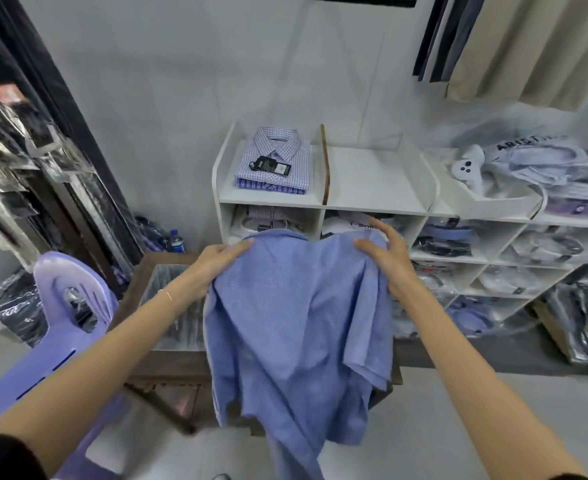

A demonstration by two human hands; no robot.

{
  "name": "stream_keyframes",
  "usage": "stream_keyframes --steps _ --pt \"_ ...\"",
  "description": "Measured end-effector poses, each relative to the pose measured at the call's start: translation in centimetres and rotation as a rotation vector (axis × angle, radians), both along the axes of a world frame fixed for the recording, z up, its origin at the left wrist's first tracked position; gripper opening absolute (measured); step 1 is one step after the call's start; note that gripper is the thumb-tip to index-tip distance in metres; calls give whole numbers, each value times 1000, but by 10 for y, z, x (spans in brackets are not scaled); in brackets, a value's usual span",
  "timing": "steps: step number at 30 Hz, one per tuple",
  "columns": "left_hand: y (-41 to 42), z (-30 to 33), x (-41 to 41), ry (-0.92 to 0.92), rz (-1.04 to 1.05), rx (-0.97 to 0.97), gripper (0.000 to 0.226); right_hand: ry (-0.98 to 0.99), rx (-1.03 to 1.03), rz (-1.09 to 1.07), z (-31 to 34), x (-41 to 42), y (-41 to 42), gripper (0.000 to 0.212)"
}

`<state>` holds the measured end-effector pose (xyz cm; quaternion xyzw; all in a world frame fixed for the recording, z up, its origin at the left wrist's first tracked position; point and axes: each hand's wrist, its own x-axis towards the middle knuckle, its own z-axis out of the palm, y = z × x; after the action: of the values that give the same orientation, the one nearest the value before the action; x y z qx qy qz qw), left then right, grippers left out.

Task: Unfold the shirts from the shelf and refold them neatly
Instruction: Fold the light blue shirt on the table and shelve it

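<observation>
We've got the blue shirt (pixel 296 327) held up in front of us, unfolded, w/ its lower part hanging down over the front edge of the glass-topped counter (pixel 168 282). Our left hand (pixel 216 268) grips the shirt's upper left shoulder area, thumb on top and the other fingers tucked under the fabric. Our right hand (pixel 386 254) holds the upper right shoulder, thumb laid over the cloth and fingers reaching behind it; how tight that grip is we can't quite tell, since the fabric hides the fingertips. Behind the shirt stands the white shelf unit (pixel 372 202). On its top left section sits a stack of folded checked shirts (pixel 275 164), the top one w/ a dark tag. The top middle section next to it is bare white board. Lower cubbies hold bagged shirts (pixel 448 237) in clear plastic. A purple plastic chair (pixel 67 306) stands left of the counter, and a water bottle (pixel 176 241) sits on the floor by the wall behind it.
</observation>
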<state>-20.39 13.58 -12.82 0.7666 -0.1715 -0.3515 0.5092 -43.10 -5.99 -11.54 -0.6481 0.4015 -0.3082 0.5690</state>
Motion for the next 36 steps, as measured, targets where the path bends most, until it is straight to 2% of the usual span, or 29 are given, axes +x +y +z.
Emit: stream_keyframes --steps 3,5,7,11,14,19,24,26,28,30,32,34,36 --pt "20 -1 24 -322 -291 132 29 212 -62 40 -6 -15 -15 11" --pt "32 -3 43 -433 -422 153 25 305 -108 49 -18 -21 -25 30" --pt "43 -11 58 -534 -482 221 19 367 -93 44 -26 -24 -29 38" --pt "64 -52 64 -617 -471 428 19 420 -40 82 -43 -28 -18 20" --pt "79 -96 51 -615 -332 571 15 450 -14 96 -65 -23 -9 21" --pt "89 -138 19 -514 -62 570 14 549 -19 53 -89 -19 -6 26" --pt "89 -144 7 -512 26 458 9 569 -13 112 -103 -24 -5 22" --pt "96 -142 11 -578 27 425 10 617 -58 214 -102 -30 -5 32" --pt "103 -137 15 -733 -41 479 10 717 -188 293 -103 -34 -6 42" --pt "107 -129 18 -936 -139 551 13 903 -377 305 -105 -33 -6 40" --pt "113 -127 23 -1067 -190 561 17 1052 -459 297 -103 -28 -2 35" --pt "124 -132 30 -1061 -146 618 12 1120 -435 317 -102 -21 2 33" --pt "132 -141 35 -978 -51 672 10 1103 -373 344 -104 -13 5 41"
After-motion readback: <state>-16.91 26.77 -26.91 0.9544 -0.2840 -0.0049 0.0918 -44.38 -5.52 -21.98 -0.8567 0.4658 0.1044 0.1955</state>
